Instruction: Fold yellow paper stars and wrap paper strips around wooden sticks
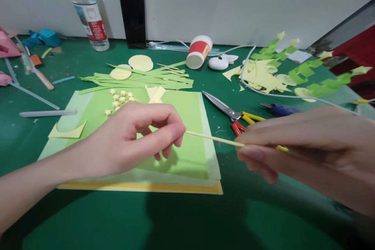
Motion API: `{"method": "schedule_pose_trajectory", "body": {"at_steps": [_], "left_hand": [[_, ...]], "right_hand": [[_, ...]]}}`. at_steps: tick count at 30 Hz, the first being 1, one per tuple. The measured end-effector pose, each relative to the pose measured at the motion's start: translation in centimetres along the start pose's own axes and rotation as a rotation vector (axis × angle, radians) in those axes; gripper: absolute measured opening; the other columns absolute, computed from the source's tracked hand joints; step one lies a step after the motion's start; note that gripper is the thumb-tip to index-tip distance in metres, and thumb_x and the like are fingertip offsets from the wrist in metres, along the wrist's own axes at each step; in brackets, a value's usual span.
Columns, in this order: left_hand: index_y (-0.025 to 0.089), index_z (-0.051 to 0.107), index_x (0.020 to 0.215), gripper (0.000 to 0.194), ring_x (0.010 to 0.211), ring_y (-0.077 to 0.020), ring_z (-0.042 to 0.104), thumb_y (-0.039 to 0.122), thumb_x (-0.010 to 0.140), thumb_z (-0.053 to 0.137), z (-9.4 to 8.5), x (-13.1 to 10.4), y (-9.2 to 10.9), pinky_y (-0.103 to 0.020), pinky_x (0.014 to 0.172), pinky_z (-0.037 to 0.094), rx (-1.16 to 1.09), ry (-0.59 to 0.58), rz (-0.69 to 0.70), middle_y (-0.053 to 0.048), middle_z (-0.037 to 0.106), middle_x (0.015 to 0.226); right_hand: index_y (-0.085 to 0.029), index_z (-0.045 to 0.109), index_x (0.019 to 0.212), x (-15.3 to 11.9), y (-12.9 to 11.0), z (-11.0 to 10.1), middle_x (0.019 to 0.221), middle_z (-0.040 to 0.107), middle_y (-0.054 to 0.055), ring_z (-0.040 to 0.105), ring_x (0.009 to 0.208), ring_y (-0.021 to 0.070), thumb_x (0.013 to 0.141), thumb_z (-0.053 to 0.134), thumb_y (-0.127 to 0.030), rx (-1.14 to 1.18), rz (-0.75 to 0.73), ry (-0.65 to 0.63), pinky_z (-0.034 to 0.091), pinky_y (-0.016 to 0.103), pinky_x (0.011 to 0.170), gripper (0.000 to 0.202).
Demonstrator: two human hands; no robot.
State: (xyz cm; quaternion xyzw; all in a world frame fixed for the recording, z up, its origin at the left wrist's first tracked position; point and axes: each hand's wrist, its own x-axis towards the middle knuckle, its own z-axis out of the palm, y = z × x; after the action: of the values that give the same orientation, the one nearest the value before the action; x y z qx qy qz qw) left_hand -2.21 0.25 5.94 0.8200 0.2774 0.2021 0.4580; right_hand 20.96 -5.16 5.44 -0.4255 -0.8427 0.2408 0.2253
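A thin pale yellow paper strip [215, 139], seen nearly edge-on, is stretched between my two hands above the green paper. My left hand [140, 134] pinches its left end between thumb and index finger. The other end sits in the pinch of my right hand [295, 152], which hides part of it. Small folded yellow paper stars [116, 104] lie on the green sheets [187, 156] behind my left hand, along with some flat yellow strips [156, 94]. Scissors [227, 111] with red and yellow handles rest behind my right hand, their handles partly covered.
Green paper strips [137, 80] and yellow circles [140, 63] lie farther back. A bottle [90, 19], a phone [132, 13] and a tipped paper cup [199, 51] are by the wall. At right are yellow scraps [262, 74], a white cable [275, 94] and folded green stems [331, 86].
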Motion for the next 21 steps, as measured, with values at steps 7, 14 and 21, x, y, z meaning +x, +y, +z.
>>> {"method": "schedule_pose_trajectory", "body": {"at_steps": [7, 14, 21], "left_hand": [[0.017, 0.054, 0.068, 0.018, 0.053, -0.0057, 0.057, 0.012, 0.082, 0.045, -0.06, -0.12, -0.07, -0.012, 0.046, 0.046, 0.03, 0.048, 0.031, 0.004, 0.06, 0.061], [0.016, 0.055, 0.074, 0.013, 0.055, -0.0055, 0.056, 0.019, 0.084, 0.048, -0.06, -0.19, -0.39, -0.013, 0.049, 0.045, 0.249, 0.205, 0.196, 0.003, 0.059, 0.065], [0.016, 0.061, 0.075, 0.011, 0.058, -0.008, 0.061, 0.022, 0.082, 0.055, 0.21, -0.34, -0.04, -0.017, 0.052, 0.044, 0.686, 0.169, 0.475, 0.002, 0.067, 0.065]], "right_hand": [[-0.019, 0.039, 0.055, 0.11, -0.06, 0.03, 0.043, 0.043, -0.003, 0.036, 0.038, 0.0065, 0.085, 0.044, -0.021, 0.033, 0.004, 0.001, 0.028, 0.02, 0.036, 0.031], [-0.019, 0.042, 0.054, 0.17, 0.02, -0.26, 0.043, 0.045, -0.003, 0.04, 0.036, 0.0063, 0.084, 0.044, -0.02, 0.138, 0.048, -0.041, 0.029, 0.02, 0.035, 0.03], [-0.019, 0.045, 0.055, 0.15, 0.29, 0.19, 0.042, 0.045, -0.003, 0.039, 0.036, 0.0064, 0.087, 0.04, -0.027, 0.189, 0.055, -0.076, 0.029, 0.02, 0.034, 0.034]]}}
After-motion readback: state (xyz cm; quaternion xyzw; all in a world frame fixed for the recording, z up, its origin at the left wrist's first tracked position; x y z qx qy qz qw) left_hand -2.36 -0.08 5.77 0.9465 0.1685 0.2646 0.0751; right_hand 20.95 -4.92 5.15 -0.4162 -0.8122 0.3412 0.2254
